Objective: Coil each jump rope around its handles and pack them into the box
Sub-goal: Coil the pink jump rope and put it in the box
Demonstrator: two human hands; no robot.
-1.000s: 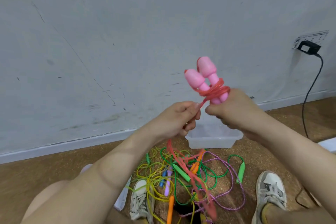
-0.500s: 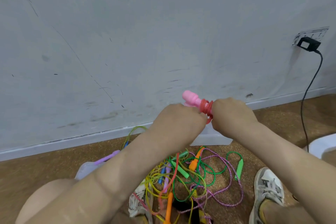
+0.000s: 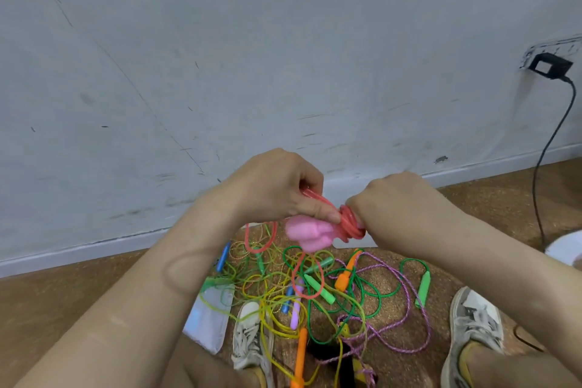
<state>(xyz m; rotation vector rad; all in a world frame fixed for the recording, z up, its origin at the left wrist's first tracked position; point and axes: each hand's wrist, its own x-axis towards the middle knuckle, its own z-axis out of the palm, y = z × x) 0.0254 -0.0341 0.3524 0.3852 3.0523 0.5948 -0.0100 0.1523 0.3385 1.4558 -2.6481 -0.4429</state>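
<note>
I hold a pink-handled jump rope in front of me above the floor. My right hand [image 3: 398, 208] grips the pair of pink handles [image 3: 310, 231], whose ends point left and down. Several turns of red rope [image 3: 351, 224] are wound round the handles beside that hand. My left hand [image 3: 277, 189] pinches the red rope just left of the coil, and the loose rest of the rope hangs down into the pile. The clear box is almost wholly hidden behind my hands.
A tangle of jump ropes [image 3: 315, 290] in green, yellow, purple, orange and blue lies on the cork floor between my two shoes [image 3: 472, 324]. A white lid-like panel [image 3: 211, 318] lies at the left. A black cable [image 3: 551, 151] hangs from a wall socket.
The handles dropped from upright to pointing left and down. My left hand carried the red rope round them, and more of the rope has come up off the pile.
</note>
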